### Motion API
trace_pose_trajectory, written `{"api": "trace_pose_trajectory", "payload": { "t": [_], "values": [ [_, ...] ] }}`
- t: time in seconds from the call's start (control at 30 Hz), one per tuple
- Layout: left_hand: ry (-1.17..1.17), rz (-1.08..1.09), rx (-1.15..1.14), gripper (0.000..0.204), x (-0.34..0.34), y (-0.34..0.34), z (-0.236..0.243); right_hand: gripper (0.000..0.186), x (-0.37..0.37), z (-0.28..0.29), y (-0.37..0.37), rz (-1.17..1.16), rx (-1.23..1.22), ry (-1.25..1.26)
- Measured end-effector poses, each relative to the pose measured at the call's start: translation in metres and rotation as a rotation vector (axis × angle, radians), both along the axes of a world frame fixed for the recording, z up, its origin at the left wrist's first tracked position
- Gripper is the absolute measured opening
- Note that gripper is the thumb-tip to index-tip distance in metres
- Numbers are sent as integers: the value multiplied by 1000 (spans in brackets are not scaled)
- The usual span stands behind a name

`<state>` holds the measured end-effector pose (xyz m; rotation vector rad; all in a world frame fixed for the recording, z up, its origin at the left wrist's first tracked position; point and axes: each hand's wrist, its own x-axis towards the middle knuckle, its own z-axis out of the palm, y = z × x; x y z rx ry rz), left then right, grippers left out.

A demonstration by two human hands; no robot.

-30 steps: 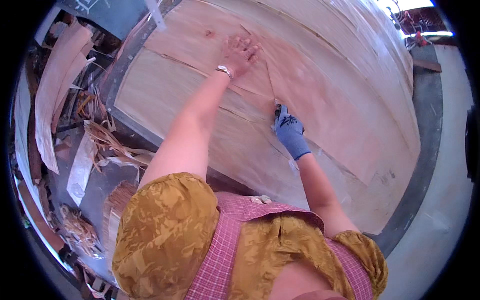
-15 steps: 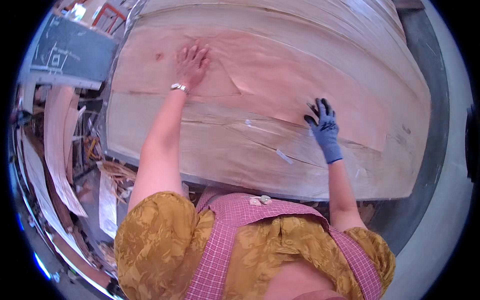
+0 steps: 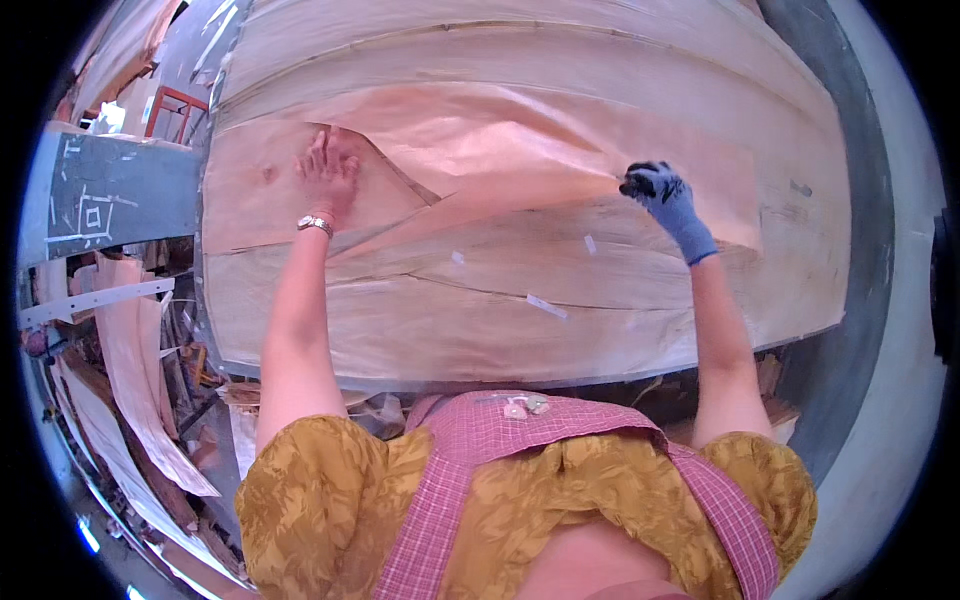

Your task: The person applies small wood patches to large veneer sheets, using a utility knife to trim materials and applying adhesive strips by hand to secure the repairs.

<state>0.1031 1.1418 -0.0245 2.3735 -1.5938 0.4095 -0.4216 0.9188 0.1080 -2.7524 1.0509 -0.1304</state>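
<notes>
Since half a second ago: right hand (image 3: 662,192) has gone from fingers spread flat on the wood to a closed pinch, and a reddish veneer sheet (image 3: 520,140) now stands lifted and buckled where it lay flat; left hand (image 3: 328,172) remains pressed down at the far left. Right hand: blue glove, fingers shut on the near right edge of the veneer sheet, raising it off the stack. Left hand: bare, wristwatch (image 3: 315,224) at the wrist, open and flat, palm down on the left part of the same reddish layer, fingers pointing away from the body. Veneer sheet: thin, pinkish, long axis running left to right across the view, lying between the two hands; a split or overlapping seam runs diagonally just right of the left hand. Right hand is the one at the lifted edge; the sheet extends leftward from it toward the left hand. Beneath: pale veneer stack (image 3: 480,310), with small white tape patches (image 3: 546,306), on the table (image 3: 840,340). Left of the table: loose veneer strips (image 3: 130,380) and scrap on the floor.
</notes>
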Motion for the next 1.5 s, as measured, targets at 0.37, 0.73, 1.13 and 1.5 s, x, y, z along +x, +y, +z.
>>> {"api": "trace_pose_trajectory", "payload": {
  "t": [0.37, 0.73, 1.13, 1.5],
  "values": [
    [289, -230, -67, 92, -83, -65, 111, 19, -23, 78, -51, -44, -402, 48],
    [-230, -512, -451, 21, -422, -218, 222, 90, -235, 87, -16, -188, -511, -229],
    [-150, -374, -356, 42, -543, -221, 342, 23, -360, 95, -180, -173, -509, -717],
    [-216, -158, -334, 32, -707, -353, 228, 23, -541, 197, -340, -61, -882, -173]
  ]
}}
